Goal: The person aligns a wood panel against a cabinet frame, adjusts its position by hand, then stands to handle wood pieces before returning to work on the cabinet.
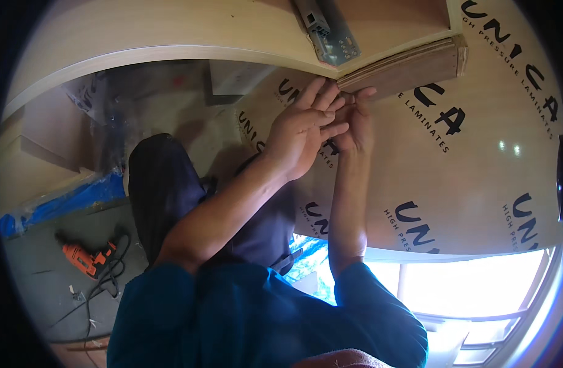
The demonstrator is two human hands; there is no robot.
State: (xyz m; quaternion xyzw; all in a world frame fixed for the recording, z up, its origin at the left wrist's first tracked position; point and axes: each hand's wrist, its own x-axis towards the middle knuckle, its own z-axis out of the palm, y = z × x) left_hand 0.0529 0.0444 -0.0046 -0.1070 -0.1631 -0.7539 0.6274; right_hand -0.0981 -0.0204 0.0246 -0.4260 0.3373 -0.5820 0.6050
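Note:
Both my hands meet under the near corner of a layered plywood edge (404, 69). My left hand (296, 132) is open, fingers stretched and spread toward that corner, partly covering the other hand. My right hand (355, 126) has bent fingers drawn together just below the plywood; whatever they hold, if anything, is too small or hidden to make out. Just above the fingertips, a grey metal slide or bracket (331, 37) is fixed on the pale wood surface. Behind and right of my hands stretches a large panel (477, 178) in tan printed film.
An orange corded power tool (85, 259) lies on the grey floor (39, 279) at the lower left, its black cable looped beside it. Blue plastic sheeting (97, 190) runs along the floor's edge. A curved wood edge (171, 54) spans the top, and a bright window (477, 285) stands at lower right.

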